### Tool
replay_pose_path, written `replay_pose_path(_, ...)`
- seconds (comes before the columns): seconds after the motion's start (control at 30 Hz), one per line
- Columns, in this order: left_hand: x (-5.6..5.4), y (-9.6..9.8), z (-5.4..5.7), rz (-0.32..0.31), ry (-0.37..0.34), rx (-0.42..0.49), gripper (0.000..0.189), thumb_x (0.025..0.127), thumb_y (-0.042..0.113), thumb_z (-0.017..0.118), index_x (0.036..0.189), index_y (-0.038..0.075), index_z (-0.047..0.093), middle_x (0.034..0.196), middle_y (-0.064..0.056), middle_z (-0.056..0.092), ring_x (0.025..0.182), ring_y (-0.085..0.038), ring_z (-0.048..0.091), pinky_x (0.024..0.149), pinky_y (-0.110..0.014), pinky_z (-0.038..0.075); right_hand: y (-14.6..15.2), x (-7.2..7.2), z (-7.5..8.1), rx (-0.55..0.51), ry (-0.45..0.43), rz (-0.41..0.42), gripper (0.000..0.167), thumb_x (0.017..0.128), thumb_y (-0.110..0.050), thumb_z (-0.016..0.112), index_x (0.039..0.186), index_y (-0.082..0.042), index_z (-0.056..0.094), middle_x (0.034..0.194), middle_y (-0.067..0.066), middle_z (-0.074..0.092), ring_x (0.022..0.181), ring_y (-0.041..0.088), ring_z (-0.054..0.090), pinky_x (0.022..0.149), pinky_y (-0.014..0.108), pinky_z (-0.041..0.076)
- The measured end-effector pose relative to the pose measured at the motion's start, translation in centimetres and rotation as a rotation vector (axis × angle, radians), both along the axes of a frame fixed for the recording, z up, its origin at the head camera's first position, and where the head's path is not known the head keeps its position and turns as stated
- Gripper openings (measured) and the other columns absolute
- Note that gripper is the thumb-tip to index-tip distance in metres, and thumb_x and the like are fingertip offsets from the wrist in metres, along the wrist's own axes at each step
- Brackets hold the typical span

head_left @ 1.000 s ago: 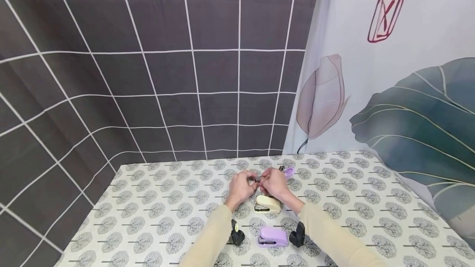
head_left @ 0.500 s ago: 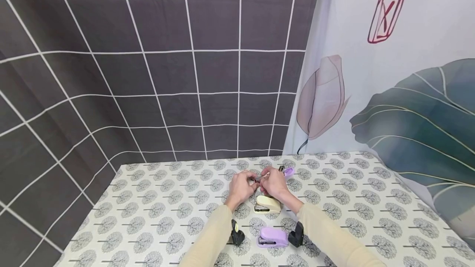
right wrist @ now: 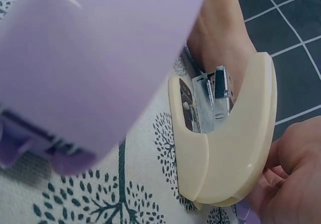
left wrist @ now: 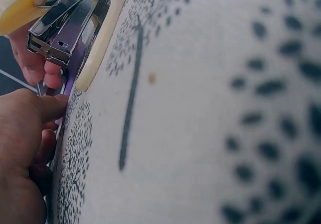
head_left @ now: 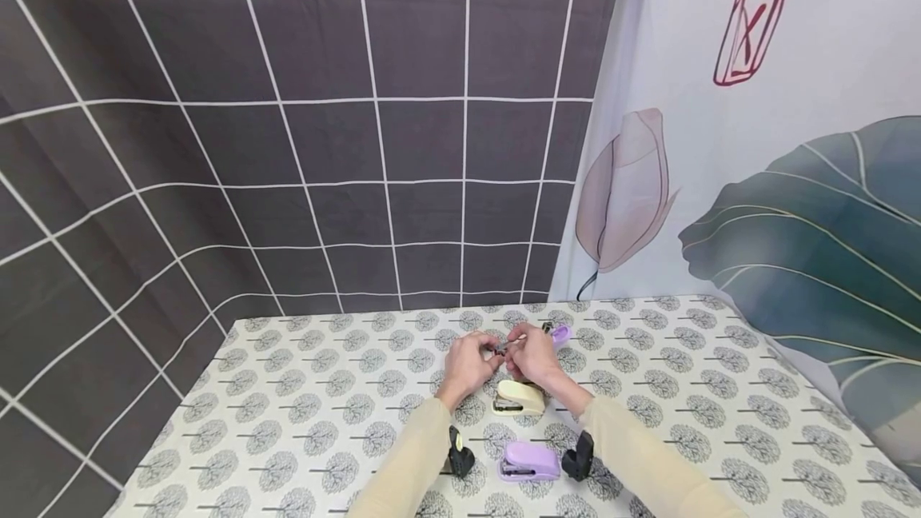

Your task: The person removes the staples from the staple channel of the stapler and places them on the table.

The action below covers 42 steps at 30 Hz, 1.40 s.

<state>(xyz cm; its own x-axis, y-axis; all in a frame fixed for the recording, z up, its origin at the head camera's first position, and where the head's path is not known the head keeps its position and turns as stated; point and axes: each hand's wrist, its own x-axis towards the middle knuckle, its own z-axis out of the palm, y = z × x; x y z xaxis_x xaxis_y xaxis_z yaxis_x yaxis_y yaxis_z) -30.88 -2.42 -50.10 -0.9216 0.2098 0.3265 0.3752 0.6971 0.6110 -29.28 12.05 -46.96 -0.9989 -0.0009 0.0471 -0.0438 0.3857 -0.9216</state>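
My left hand (head_left: 471,360) and right hand (head_left: 531,354) meet at the far middle of the table, thumbs and fingertips pinching the narrow metal part of an opened purple stapler (head_left: 560,334). Its purple end sticks out past the right hand; the rest lies largely hidden behind the fingers. In the left wrist view, the left thumb and finger (left wrist: 52,106) close on a small silvery piece, with the right hand's fingertips (left wrist: 32,68) just beyond it. A cream stapler (head_left: 520,397) lies just in front of the hands; the right wrist view shows my right hand (right wrist: 296,171) behind it.
Nearer the body, a second purple stapler (head_left: 529,460) lies between the two forearms. Black wrist cameras (head_left: 460,452) hang beside it, one on each side. A tree-print cloth (head_left: 324,390) covers the table, and a dark gridded curtain (head_left: 420,142) closes off the back.
The right fingers shift slightly against the metal part, and a bit more of it shows between the hands. The left hand and the other staplers stay put.
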Motion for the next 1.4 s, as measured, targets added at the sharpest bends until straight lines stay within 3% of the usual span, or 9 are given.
replay_pose_path(0.33,0.0,0.0,0.0,-0.005,-0.03,-0.006,0.024,0.079,0.019,0.083,0.102,0.016,0.076,0.098,0.007,0.07,0.073,-0.007,0.054,0.069,-0.031,0.047,0.7,0.0,0.5,-0.069,0.012,0.019,0.011,0.091,0.013,0.055,0.102,0.01,0.055,0.071,0.019,0.064,0.05,0.017,0.059,0.046,0.032,0.054)
replay_pose_path(0.63,0.0,0.1,0.0,0.002,-0.031,0.003,0.023,0.078,0.018,0.082,0.101,0.016,0.077,0.097,0.009,0.07,0.071,-0.005,0.052,0.067,-0.029,0.045,2.0,0.2,1.6,-0.106,0.004,0.018,0.013,0.092,0.011,0.058,0.106,0.011,0.057,0.072,0.014,0.065,0.054,0.015,0.061,0.051,0.034,0.056)
replay_pose_path(0.93,0.1,0.1,0.3,-0.005,-0.046,0.004,0.024,0.08,0.018,0.082,0.103,0.016,0.076,0.097,0.008,0.07,0.072,-0.005,0.053,0.066,-0.027,0.045,3.4,0.9,3.4,-0.172,0.008,0.037,0.016,0.095,0.011,0.053,0.111,0.013,0.054,0.085,0.028,0.066,0.059,0.019,0.065,0.054,0.034,0.057)
replay_pose_path(1.13,0.1,0.1,0.2,0.0,-0.041,-0.009,0.023,0.08,0.02,0.082,0.102,0.017,0.076,0.099,0.008,0.07,0.074,-0.007,0.054,0.068,-0.029,0.046,5.0,0.8,3.8,-0.196,0.029,0.048,0.018,0.097,0.01,0.052,0.114,0.014,0.052,0.086,0.027,0.067,0.062,0.017,0.066,0.054,0.03,0.056)
replay_pose_path(1.4,0.3,0.0,0.3,-0.012,-0.041,-0.001,0.023,0.081,0.019,0.081,0.103,0.015,0.076,0.1,0.006,0.07,0.074,-0.007,0.054,0.067,-0.029,0.046,6.6,0.9,4.3,-0.231,0.004,0.05,0.023,0.098,0.007,0.053,0.119,0.015,0.049,0.09,0.026,0.068,0.066,0.015,0.066,0.061,0.035,0.058)
